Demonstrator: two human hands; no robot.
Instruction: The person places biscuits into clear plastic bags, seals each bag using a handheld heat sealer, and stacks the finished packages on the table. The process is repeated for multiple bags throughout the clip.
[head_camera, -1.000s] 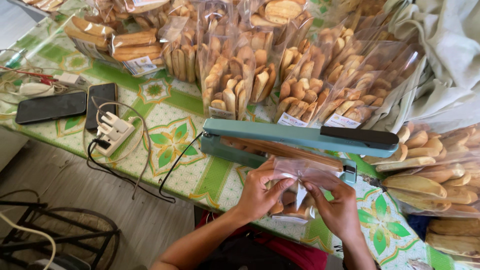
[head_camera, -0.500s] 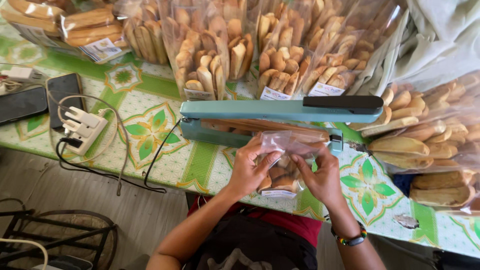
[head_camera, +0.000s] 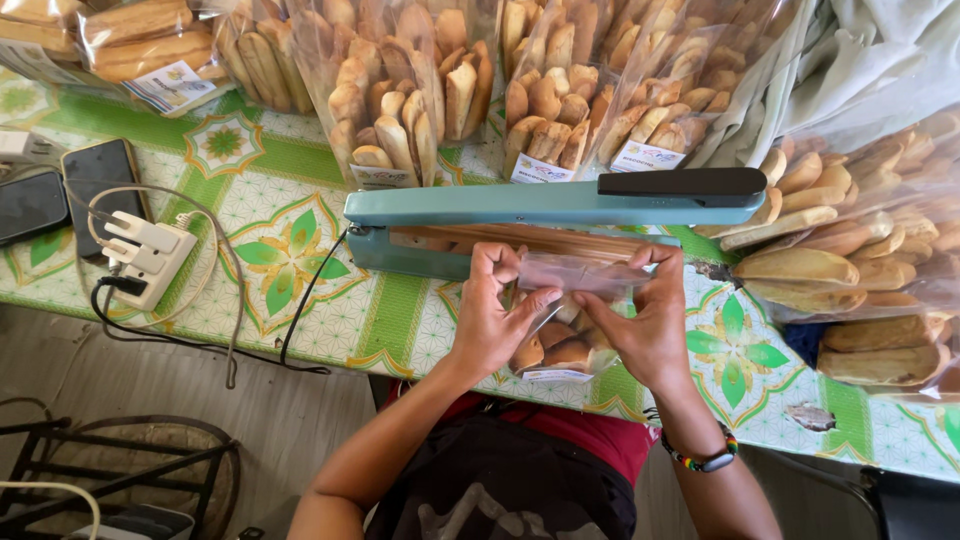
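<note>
Both hands closed on a clear bag of biscuits (head_camera: 560, 340): left hand (head_camera: 493, 318) pinching its flattened top at one end, right hand (head_camera: 643, 322) at the other. Bag mouth held just beside the open teal heat sealer (head_camera: 555, 205), bag body resting on the green patterned desk (head_camera: 290, 250). Farther left, white power strip (head_camera: 148, 258), two phones (head_camera: 98, 180).
</note>
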